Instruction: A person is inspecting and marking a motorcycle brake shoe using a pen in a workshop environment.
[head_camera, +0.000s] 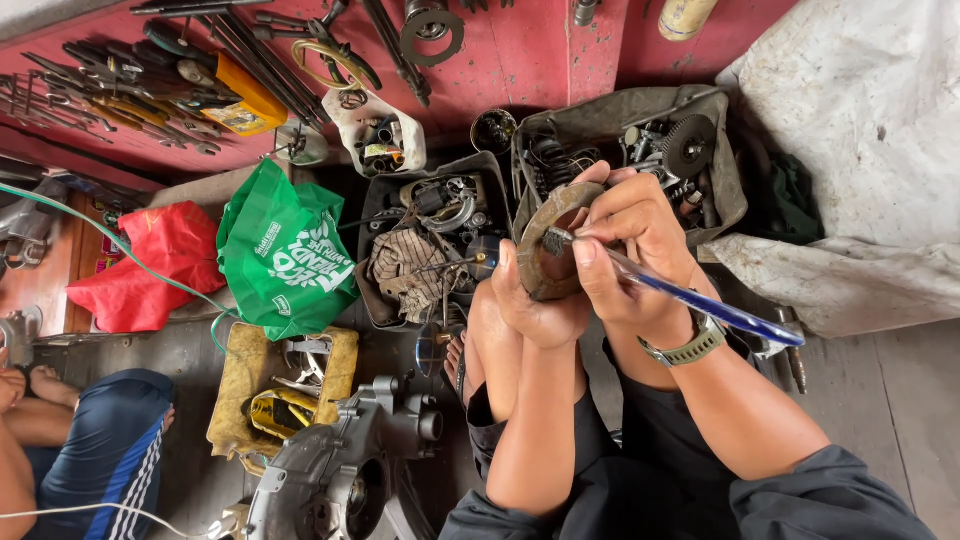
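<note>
Green bag (285, 255), red bag (160, 265), blue-handled brush (690, 297), seemingly rusty-brown ring (545, 245).

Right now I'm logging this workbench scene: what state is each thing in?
Rusty round metal ring: held upright in left hand.
Blue-handled brush: gripped in right hand, bristles on the ring.
Green plastic bag: crumpled, lying down.
Grey parts tray: full.

Left hand (535, 300) gripping a rusty ring-shaped part (548, 245), right hand (630, 240) working a blue-handled brush (690, 297) against it, boxes of metal parts (640, 150) just beyond, green bag (285, 250) off left
</note>
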